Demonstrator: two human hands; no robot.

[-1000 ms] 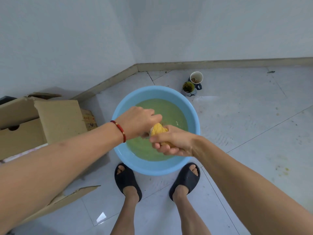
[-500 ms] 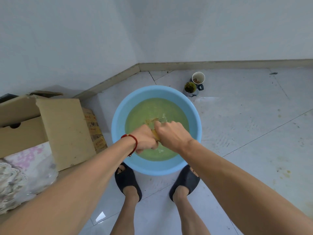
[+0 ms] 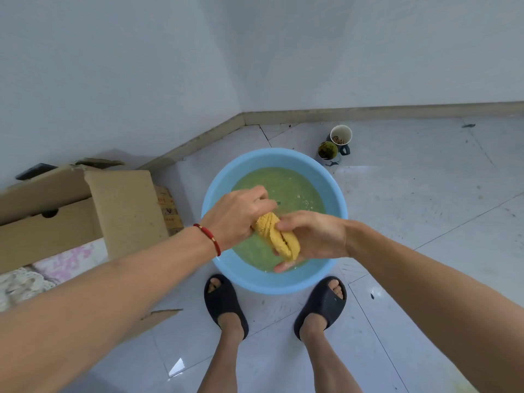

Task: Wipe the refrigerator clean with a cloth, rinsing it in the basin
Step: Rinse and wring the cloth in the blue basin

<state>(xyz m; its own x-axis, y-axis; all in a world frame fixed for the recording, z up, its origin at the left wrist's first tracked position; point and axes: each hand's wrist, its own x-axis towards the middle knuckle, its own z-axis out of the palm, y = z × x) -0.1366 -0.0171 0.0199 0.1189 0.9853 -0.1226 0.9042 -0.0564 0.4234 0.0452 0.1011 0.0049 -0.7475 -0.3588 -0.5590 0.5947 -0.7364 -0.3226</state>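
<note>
Cloth (image 3: 276, 235), yellow and twisted into a thick rope, held above the greenish water of the blue basin (image 3: 336, 199), toward its near side. Left hand (image 3: 236, 215) curled tight around the far-left end of the cloth, knuckles up, with a red bracelet (image 3: 208, 239) on the wrist. Right hand (image 3: 310, 236) wrapped around the near-right end, palm turned partly up, thumb on top of the fabric and fingertips showing below it. Both hands close together, almost touching, over the water. Small ripples visible on the water at the far side of the hands.

Basin standing on the pale tiled floor (image 3: 425, 208), just beyond two feet in dark slippers (image 3: 225, 303), one at each side of its near rim. To the left, open cardboard box (image 3: 113, 205) with one flap raised, touching or nearly touching the basin; cannot tell which. Pale patterned fabric (image 3: 42, 270) lying at the near side of the box. Far right of the basin, two small cups (image 3: 334, 144) side by side near the skirting board, one with something dark green inside, the other white with brownish contents.
</note>
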